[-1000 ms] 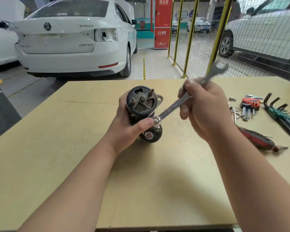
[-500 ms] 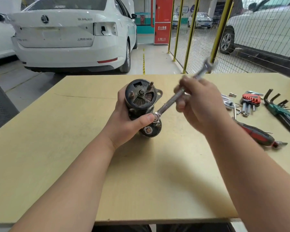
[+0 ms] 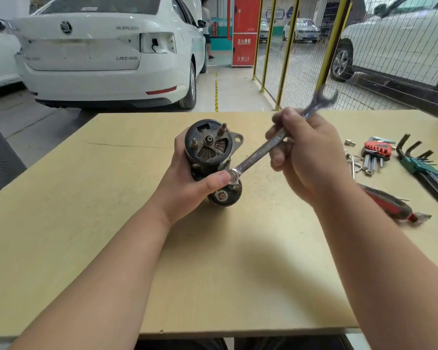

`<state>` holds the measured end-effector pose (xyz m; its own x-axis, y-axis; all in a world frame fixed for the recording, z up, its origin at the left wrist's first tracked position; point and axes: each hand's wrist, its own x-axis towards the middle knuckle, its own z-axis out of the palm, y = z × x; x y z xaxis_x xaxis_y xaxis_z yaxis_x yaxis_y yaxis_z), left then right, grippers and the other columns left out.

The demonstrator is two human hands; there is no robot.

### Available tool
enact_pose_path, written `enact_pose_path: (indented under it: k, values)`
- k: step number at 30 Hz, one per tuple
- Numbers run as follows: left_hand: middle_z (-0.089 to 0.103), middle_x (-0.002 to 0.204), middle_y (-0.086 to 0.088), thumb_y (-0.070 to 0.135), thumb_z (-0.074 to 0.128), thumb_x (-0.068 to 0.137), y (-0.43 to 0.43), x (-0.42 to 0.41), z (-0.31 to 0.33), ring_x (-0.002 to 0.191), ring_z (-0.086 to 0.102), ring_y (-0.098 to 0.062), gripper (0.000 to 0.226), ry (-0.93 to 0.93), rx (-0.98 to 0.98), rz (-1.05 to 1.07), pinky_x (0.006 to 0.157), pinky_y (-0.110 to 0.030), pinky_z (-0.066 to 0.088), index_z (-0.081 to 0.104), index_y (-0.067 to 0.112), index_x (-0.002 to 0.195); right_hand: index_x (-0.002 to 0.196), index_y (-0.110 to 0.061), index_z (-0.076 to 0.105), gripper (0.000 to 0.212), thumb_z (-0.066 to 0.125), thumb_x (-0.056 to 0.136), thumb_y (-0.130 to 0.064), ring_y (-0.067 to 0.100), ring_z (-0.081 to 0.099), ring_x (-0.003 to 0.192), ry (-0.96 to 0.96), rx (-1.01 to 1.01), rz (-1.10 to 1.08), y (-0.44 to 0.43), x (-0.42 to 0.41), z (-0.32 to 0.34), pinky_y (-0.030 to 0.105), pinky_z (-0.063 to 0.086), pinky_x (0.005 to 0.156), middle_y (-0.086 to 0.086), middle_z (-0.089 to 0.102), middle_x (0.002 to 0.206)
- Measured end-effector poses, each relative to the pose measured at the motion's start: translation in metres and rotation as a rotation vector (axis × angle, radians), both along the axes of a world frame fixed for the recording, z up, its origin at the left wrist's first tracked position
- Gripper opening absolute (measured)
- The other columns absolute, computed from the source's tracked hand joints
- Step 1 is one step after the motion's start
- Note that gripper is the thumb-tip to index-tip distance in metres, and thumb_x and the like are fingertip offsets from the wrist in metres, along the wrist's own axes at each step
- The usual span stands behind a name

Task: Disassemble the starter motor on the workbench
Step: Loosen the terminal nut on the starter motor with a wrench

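The starter motor (image 3: 209, 145) sits upright near the middle of the counter (image 3: 86, 223), its vented end cap with 2 studs facing the camera. The left hand (image 3: 190, 183) wraps round the housing from 9 o'clock, with the thumb across the front and touching the wrench (image 3: 258, 155) at its ring end. That hold probably braces the body against turning force. The right hand (image 3: 309, 157) grips the wrench shaft well up from the ring, likely for leverage, and the open end points toward 1 o'clock. The ring sits on a fastener between the main body and the smaller cylinder at 6 o'clock, so the step looks like loosening a nut, though ring and thumb hide it. At 3 o'clock, within reach, a red holder (image 3: 377, 150) carries its hex keys and a green holder (image 3: 420, 165) carries darker ones. A red-handled tool (image 3: 390, 205) lies loose nearer the arm.
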<state>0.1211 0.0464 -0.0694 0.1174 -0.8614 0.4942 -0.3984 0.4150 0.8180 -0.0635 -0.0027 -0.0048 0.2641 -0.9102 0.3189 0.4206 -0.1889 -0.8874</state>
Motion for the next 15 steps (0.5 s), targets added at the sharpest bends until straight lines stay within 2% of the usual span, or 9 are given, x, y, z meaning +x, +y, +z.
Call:
enact_pose_path:
  k: [4, 7, 9, 12, 15]
  values:
    - [0.051, 0.123, 0.013, 0.043, 0.069, 0.067, 0.0, 0.0, -0.001, 0.107, 0.05, 0.019, 0.081, -0.014, 0.009, 0.005, 0.084, 0.0, 0.037, 0.027, 0.018, 0.132, 0.083, -0.009, 0.053, 0.023, 0.04, 0.101, -0.017, 0.011, 0.045, 0.037, -0.136, 0.208, -0.097, 0.01, -0.001, -0.028, 0.02, 0.036, 0.037, 0.004, 0.058, 0.064]
    - [0.051, 0.126, 0.01, 0.043, 0.069, 0.067, -0.001, 0.0, -0.002, 0.107, 0.05, 0.018, 0.085, -0.015, 0.012, 0.004, 0.085, 0.0, 0.037, 0.026, 0.015, 0.135, 0.081, -0.009, 0.052, 0.024, 0.041, 0.101, -0.017, 0.011, 0.045, 0.035, -0.154, 0.223, -0.099, 0.008, 0.001, -0.026, 0.02, 0.035, 0.036, 0.004, 0.058, 0.062]
    - [0.051, 0.125, 0.01, 0.039, 0.072, 0.067, -0.001, 0.001, -0.002, 0.107, 0.051, 0.018, 0.088, -0.018, 0.012, 0.005, 0.085, 0.0, 0.037, 0.026, 0.011, 0.137, 0.083, -0.008, 0.052, 0.022, 0.042, 0.1, -0.017, 0.012, 0.044, 0.035, -0.046, 0.126, -0.072, 0.002, 0.005, -0.012, 0.022, 0.035, 0.036, 0.003, 0.058, 0.061]
    - [0.052, 0.122, 0.01, 0.023, 0.073, 0.072, -0.003, 0.001, -0.004, 0.103, 0.052, 0.019, 0.083, -0.022, 0.013, 0.01, 0.083, 0.0, 0.038, 0.025, 0.006, 0.138, 0.083, -0.006, 0.054, 0.02, 0.049, 0.098, -0.018, 0.013, 0.046, 0.036, 0.219, -0.077, 0.023, -0.006, 0.017, 0.019, 0.026, 0.036, 0.036, 0.008, 0.059, 0.066]
    - [0.053, 0.122, 0.01, 0.028, 0.073, 0.071, -0.002, 0.002, -0.005, 0.103, 0.052, 0.02, 0.084, -0.002, 0.022, 0.013, 0.08, 0.001, 0.038, 0.026, 0.012, 0.138, 0.08, -0.009, 0.058, 0.019, 0.054, 0.095, -0.02, 0.016, 0.049, 0.036, 0.531, -0.306, -0.002, -0.008, 0.031, 0.043, 0.026, 0.038, 0.035, 0.006, 0.064, 0.063]
